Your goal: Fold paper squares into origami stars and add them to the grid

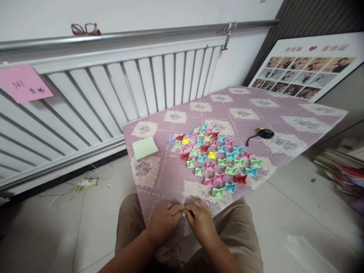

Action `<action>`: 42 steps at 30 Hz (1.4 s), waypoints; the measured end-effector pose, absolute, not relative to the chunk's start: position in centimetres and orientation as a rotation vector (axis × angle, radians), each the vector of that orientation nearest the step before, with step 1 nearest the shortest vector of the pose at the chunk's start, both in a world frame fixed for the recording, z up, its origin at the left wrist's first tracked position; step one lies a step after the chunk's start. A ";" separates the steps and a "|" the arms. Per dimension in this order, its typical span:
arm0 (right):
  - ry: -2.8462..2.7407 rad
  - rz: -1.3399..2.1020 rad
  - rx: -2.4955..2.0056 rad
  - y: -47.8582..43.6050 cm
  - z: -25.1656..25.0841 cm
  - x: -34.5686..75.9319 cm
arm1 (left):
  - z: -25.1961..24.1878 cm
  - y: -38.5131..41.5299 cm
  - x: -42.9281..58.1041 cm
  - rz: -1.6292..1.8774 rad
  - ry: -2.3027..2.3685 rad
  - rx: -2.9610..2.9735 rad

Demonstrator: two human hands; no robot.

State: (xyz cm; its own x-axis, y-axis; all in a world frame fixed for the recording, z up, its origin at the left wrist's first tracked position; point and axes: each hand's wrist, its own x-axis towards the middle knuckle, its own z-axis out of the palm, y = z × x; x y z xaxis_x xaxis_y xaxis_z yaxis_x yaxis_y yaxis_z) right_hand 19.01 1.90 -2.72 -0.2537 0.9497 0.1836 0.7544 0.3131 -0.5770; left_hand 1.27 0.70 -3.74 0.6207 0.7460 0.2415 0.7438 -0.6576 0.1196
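Observation:
At the near edge of the table, my left hand and my right hand meet, fingertips pinched together. Between them a bit of green paper shows; the fingers cover most of it. Just beyond my hands, several small folded paper boats, such as a light green one, a blue one and a red one, stand in slanting rows on the cloth. A pad of pale green paper squares lies to the left of them.
A flowered pink tablecloth covers the table. A black tape measure lies at the right. A white radiator runs behind, with glasses on its pipe. A photo board leans at the far right; a power strip lies on the floor.

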 end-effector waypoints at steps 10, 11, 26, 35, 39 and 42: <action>-2.116 0.536 -1.459 2.0 -2.7 19.5 | -2.3 1.5 1.3 0.166 1.248 2.837; -2.120 0.539 -1.450 2.0 -2.7 19.6 | -2.2 1.5 1.2 0.164 1.246 2.839; -2.044 0.377 -1.631 0.7 -3.2 19.0 | -3.2 1.5 0.9 0.242 1.238 2.814; -2.053 0.316 -1.610 0.5 -3.7 19.3 | -2.3 1.8 0.3 0.200 1.076 2.939; -2.071 0.203 -1.473 -0.4 -4.2 19.5 | -2.4 1.7 0.1 0.156 1.064 2.955; -2.130 0.121 -1.418 -1.6 -5.0 19.2 | -2.4 1.7 0.1 0.156 1.054 2.956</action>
